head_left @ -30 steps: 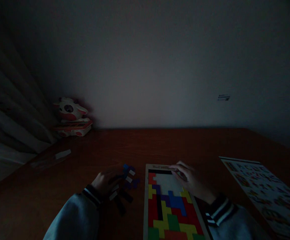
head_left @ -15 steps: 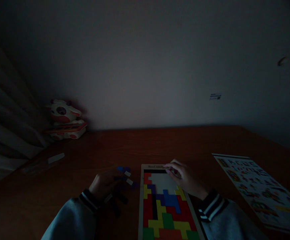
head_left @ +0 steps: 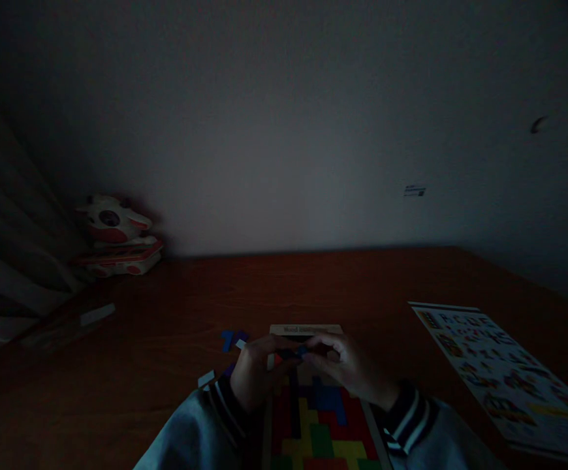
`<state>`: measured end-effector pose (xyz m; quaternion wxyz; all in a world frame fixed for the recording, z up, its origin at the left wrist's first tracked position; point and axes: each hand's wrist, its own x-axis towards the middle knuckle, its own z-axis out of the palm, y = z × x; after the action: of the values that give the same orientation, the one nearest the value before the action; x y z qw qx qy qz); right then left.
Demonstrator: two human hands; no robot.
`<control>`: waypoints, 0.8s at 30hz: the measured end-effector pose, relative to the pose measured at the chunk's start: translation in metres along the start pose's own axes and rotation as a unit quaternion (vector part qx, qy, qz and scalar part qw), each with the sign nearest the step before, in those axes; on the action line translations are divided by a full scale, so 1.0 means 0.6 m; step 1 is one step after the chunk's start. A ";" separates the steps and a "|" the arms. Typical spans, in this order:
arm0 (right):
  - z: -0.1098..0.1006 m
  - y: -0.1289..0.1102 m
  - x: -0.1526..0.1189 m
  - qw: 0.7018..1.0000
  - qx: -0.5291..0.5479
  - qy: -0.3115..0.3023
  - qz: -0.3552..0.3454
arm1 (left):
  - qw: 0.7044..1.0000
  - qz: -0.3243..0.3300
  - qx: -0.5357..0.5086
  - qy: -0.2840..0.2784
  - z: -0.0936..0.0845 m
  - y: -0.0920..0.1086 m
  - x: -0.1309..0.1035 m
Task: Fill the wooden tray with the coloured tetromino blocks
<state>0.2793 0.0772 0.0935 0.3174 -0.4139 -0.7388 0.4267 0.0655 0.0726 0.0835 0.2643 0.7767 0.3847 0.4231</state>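
Observation:
The room is very dim. A wooden puzzle board [head_left: 305, 329] with colourful block pieces lies on the brown table, near its front edge. My left hand [head_left: 257, 371] and my right hand [head_left: 347, 365] meet over the board's far end. Between their fingertips they pinch a small dark blue puzzle piece [head_left: 296, 353]. Both wrists wear grey sleeves with striped cuffs. Several loose blue pieces [head_left: 230, 339] lie on the table just left of the board, and a pale piece [head_left: 206, 378] sits by my left cuff. The hands hide the board's open part.
A red and white toy [head_left: 111, 223] sits on a flat box [head_left: 123, 258] in the back left corner by a curtain [head_left: 0, 261]. A pale strip [head_left: 96, 314] lies left. A printed colour sheet [head_left: 502, 365] lies at the right. A plain wall stands behind.
My left hand has left the loose pieces and moved right over the board. My right hand drew back from the board's top edge to meet it, and both now pinch a piece.

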 end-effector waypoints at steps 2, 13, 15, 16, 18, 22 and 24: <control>-0.003 0.006 0.002 1.000 -0.005 -0.004 0.009 | 0.999 -0.027 -0.017 0.004 -0.001 -0.004 -0.005; -0.031 0.025 0.005 0.998 0.031 0.054 0.023 | 0.983 -0.143 -0.094 0.061 0.006 -0.030 -0.018; -0.033 0.024 0.004 0.998 0.028 0.054 0.022 | 0.981 -0.157 -0.098 0.064 0.005 -0.033 -0.020; -0.034 0.022 0.004 0.998 0.023 0.052 0.022 | 0.980 -0.161 -0.094 0.064 0.005 -0.034 -0.020; -0.034 0.019 0.004 0.998 0.009 0.053 0.020 | 0.982 -0.161 -0.080 0.057 0.003 -0.034 -0.020; -0.034 0.020 0.004 0.998 -0.019 0.060 -0.006 | 0.989 -0.132 -0.058 0.035 0.000 -0.031 -0.019; -0.035 0.023 0.004 0.998 -0.021 0.060 -0.004 | 0.992 -0.119 -0.039 0.033 0.000 -0.029 -0.020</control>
<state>0.3001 0.0913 0.0903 0.3538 -0.4423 -0.7291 0.3842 0.0548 0.0730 0.0651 0.3302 0.7001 0.4660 0.4286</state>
